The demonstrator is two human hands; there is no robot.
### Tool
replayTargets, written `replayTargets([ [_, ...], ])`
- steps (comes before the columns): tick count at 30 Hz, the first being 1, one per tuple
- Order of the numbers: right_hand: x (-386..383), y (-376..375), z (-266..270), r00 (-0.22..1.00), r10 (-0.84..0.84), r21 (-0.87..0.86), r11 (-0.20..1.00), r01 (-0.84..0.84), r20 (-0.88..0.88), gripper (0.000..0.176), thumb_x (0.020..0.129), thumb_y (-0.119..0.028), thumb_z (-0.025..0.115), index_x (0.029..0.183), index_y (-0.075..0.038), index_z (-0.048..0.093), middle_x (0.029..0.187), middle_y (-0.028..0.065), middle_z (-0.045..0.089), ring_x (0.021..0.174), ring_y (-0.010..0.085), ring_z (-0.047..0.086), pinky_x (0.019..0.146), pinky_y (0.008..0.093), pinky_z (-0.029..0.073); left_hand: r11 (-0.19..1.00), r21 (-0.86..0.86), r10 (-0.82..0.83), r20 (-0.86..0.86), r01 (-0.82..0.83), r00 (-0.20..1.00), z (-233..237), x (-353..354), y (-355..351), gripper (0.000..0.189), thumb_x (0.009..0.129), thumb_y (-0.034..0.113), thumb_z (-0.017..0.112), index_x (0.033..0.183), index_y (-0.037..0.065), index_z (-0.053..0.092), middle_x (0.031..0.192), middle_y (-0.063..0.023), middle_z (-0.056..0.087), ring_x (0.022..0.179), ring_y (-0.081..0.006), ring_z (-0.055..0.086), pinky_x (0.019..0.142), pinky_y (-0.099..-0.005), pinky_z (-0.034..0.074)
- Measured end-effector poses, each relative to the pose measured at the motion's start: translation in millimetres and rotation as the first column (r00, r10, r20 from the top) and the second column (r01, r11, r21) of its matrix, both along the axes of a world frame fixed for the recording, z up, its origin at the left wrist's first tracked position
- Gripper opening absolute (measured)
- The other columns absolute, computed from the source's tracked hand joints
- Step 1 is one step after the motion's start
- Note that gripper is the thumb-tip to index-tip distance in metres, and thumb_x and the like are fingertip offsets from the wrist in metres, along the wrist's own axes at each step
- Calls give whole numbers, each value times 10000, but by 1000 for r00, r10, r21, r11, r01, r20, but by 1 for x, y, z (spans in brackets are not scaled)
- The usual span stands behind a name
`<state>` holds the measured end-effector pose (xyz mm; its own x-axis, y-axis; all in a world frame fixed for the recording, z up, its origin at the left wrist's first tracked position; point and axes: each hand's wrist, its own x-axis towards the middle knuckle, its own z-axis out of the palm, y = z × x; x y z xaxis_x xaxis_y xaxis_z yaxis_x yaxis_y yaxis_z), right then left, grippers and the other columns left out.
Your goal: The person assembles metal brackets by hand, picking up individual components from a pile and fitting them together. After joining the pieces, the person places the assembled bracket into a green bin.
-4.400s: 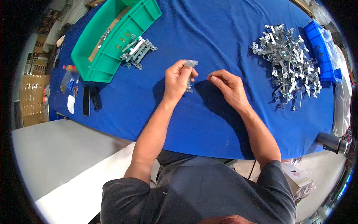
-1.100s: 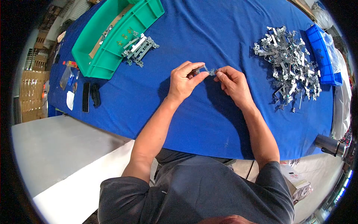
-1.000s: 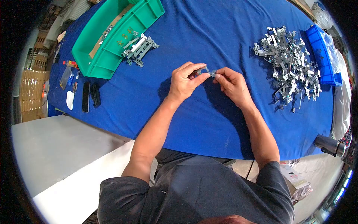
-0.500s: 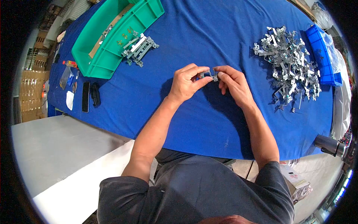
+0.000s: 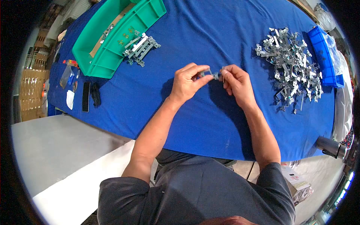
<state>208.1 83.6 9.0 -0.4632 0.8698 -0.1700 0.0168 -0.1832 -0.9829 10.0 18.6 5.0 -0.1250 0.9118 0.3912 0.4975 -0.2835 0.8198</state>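
Note:
My left hand (image 5: 187, 83) pinches a small grey metal bracket (image 5: 215, 75) between thumb and forefinger, above the blue cloth. The bracket is somewhat blurred, and its left part lies between the fingers. Close to its right end, my right hand (image 5: 239, 85) has thumb and forefinger pressed together. A thin, light sliver shows below those fingertips, but I cannot make out what they hold or whether it joins the bracket. Similar metal brackets (image 5: 141, 48) lie in a neat stack at the upper left. A large loose heap of metal parts (image 5: 292, 67) spreads over the right side.
A green bin (image 5: 103, 69) stands at the upper left, with small brass-coloured pieces (image 5: 125, 35) beside the stack. A blue crate (image 5: 324, 56) sits at the right edge. A phone (image 5: 86, 97) and a black item (image 5: 96, 94) lie at left; a dark cylinder (image 5: 332, 146) is lower right.
My right hand has shifted slightly right, and its thumb and forefinger have come together off the bracket's end. The bracket has tilted a little in my left hand, which stays in place.

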Motion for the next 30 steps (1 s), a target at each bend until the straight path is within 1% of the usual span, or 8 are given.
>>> replayTargets([
  [1,0,0,0,996,53,20,998,-55,68,204,1040,-201,603,1036,-11,676,784,7,656,625,59,539,536,226,433,1000,-5,26,26,-26,999,-1,-1,0,300,802,131,860,1064,26,758,781,-51,654,652,-116,602,576,-279,488],
  [3,0,0,0,989,103,66,992,-110,105,195,1034,-191,609,1034,-13,690,797,10,673,627,64,544,549,239,441,997,-17,76,81,-75,994,-5,-2,1,297,808,130,858,1065,22,757,781,-47,655,651,-106,595,579,-273,489],
  [8,2,0,-4,959,163,191,959,-209,232,180,1025,-182,617,1038,-25,703,803,16,694,632,68,562,575,253,465,999,-38,23,88,-19,996,-2,-1,0,302,816,122,858,1092,39,768,779,-8,623,663,-75,538,594,-244,448],
  [20,3,0,-2,972,153,93,981,-171,178,203,1032,-195,601,1069,-14,685,791,8,644,626,69,565,520,249,482,998,-43,-33,35,34,999,-6,-3,0,303,810,138,860,1076,30,764,797,-43,664,660,-100,585,596,-260,479],
  [23,2,0,4,989,137,21,990,-139,54,198,1046,-185,590,1096,-18,685,796,-9,615,646,48,538,536,218,457,998,-33,-48,-1,48,999,-5,-1,0,297,808,144,861,1066,31,766,795,-45,666,655,-108,591,591,-268,484],
  [26,2,2,0,985,164,-6,986,-164,51,219,1049,-195,583,1134,-16,676,774,-17,593,643,50,537,534,216,451,996,-17,-87,-36,86,996,-4,0,0,295,804,149,862,1058,32,767,787,-45,660,649,-115,595,584,-275,485],
  [29,6,4,-4,970,192,55,978,-202,149,206,1043,-214,596,1058,-21,668,801,5,621,608,52,545,501,222,442,992,-14,-129,-40,128,991,-1,1,-1,296,798,146,863,1055,34,767,781,-45,654,645,-120,595,577,-276,480],
  [30,5,4,-5,985,145,46,988,-150,99,201,1044,-213,596,1056,-26,667,798,3,621,609,50,541,496,220,435,991,-17,-135,-35,135,990,-2,2,-1,298,796,143,864,1055,33,767,780,-46,652,642,-121,594,574,-276,478],
])
